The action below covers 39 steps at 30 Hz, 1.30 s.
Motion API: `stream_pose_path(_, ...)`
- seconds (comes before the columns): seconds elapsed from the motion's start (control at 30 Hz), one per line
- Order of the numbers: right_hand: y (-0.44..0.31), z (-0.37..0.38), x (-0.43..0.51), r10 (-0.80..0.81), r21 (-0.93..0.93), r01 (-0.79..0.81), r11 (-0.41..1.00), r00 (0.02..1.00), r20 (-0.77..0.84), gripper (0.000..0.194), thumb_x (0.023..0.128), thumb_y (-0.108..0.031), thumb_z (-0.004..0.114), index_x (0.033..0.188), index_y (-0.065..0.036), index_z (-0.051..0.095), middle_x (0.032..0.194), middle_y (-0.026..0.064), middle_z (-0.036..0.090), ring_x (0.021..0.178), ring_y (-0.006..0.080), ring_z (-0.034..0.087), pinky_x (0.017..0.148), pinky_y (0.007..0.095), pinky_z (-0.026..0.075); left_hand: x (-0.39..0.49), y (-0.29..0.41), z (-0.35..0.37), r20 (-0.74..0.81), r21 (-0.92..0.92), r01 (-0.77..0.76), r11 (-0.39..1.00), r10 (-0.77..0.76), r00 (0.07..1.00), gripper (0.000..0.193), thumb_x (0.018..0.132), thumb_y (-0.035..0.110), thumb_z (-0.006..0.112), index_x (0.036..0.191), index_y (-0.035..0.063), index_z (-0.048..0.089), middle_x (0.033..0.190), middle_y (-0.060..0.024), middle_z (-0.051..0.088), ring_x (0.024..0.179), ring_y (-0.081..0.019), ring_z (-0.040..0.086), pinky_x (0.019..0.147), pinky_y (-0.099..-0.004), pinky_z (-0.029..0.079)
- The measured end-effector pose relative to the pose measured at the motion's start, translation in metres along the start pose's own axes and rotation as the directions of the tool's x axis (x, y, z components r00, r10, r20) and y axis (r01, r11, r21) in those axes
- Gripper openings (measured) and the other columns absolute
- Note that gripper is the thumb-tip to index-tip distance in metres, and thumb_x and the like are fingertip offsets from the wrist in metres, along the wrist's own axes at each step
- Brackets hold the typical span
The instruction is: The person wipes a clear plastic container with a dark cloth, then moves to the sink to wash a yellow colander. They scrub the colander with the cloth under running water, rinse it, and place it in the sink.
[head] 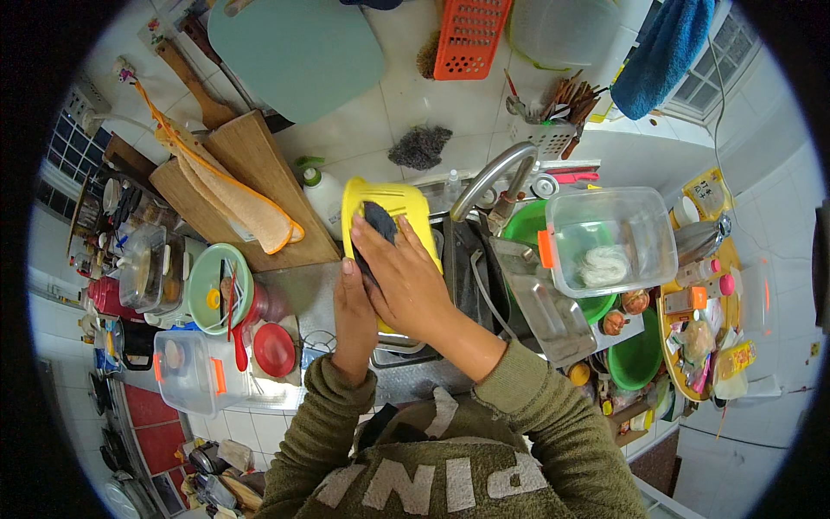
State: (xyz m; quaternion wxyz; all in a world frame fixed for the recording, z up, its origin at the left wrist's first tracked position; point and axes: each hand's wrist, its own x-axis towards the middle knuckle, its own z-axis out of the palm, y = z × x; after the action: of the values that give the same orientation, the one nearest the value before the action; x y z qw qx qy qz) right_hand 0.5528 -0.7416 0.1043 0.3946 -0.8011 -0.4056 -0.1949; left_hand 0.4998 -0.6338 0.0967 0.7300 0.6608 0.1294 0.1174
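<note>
A yellow plastic basket (392, 189) with slots stands tilted over the left side of the sink (473, 266). My left hand (355, 318) grips its near left edge, thumb up along the side. Under the fingers of my right hand (408, 285) is a dark grey scrubbing cloth or pad (380, 219), pressed against the basket. Part of the cloth and the basket's near end are hidden behind my hands. The curved metal faucet (496, 172) rises just right of the basket; whether water runs from it I cannot tell.
Left of the basket are a white bottle (322, 194), a wooden cutting board (259, 156) and a green bowl (217, 272) holding utensils. A clear plastic box (648, 259) with a white scrubber (603, 265) rests over a green basin (528, 220) at right. An orange grater (470, 39) hangs above.
</note>
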Motion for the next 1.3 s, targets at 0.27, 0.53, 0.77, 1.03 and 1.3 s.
stream_pose_path(0.27,0.022,0.014,0.05,0.264,0.234,-0.208,0.95,0.934,-0.239,0.023,0.089,-0.009,0.052,0.101,0.005,0.065,0.11,0.025,0.066,0.103,0.0413,0.062,0.106,0.0533,0.039,0.003,0.004,-0.007,0.009,-0.072,-0.003,0.997,0.004,1.0,0.042,0.108,0.036,0.035,0.112,0.0007,0.056,0.097,-0.0034,0.061,0.086,-0.0093,0.056,0.076,-0.0249,0.048)
stream_pose_path(0.53,0.018,-0.008,0.022,0.002,0.196,0.003,0.981,1.0,-0.023,0.046,0.079,-0.017,0.069,0.12,0.002,0.058,0.132,0.0226,0.053,0.134,0.0421,0.042,0.113,0.0501,0.032,0.008,-0.013,-0.015,0.028,-0.057,0.018,0.998,-0.016,0.999,0.046,0.108,0.038,0.032,0.116,-0.0006,0.056,0.106,-0.0061,0.061,0.094,-0.0118,0.057,0.082,-0.0283,0.048)
stream_pose_path(0.77,0.028,-0.03,-0.034,-0.153,0.184,0.113,0.976,0.964,0.218,0.066,0.069,-0.009,0.073,0.132,-0.003,0.051,0.146,0.0168,0.044,0.138,0.0393,0.038,0.113,0.0521,0.033,0.015,-0.009,-0.002,0.124,-0.184,0.073,0.98,-0.05,0.991,0.053,0.108,0.041,0.03,0.126,-0.002,0.055,0.118,-0.0113,0.063,0.102,-0.0167,0.063,0.088,-0.0312,0.051)
stream_pose_path(1.03,0.052,-0.04,0.041,0.464,0.214,-0.443,0.871,0.884,-0.058,0.04,0.082,-0.011,0.066,0.119,0.001,0.059,0.121,0.0215,0.063,0.118,0.0373,0.058,0.1,0.0437,0.047,-0.002,0.002,-0.007,0.117,-0.18,0.057,0.982,-0.036,0.992,0.039,0.107,0.033,0.042,0.121,0.0001,0.058,0.109,-0.0063,0.067,0.094,-0.0124,0.065,0.082,-0.0269,0.053)
stream_pose_path(1.3,0.02,-0.039,-0.008,-0.113,0.097,0.103,0.99,0.988,0.104,0.065,0.069,-0.008,0.076,0.13,-0.003,0.055,0.139,0.0162,0.052,0.135,0.035,0.045,0.111,0.0452,0.039,0.005,0.001,-0.023,0.022,-0.303,0.066,0.951,-0.062,0.998,0.043,0.107,0.036,0.038,0.123,-0.0003,0.057,0.112,-0.0103,0.067,0.095,-0.0173,0.067,0.083,-0.0304,0.054)
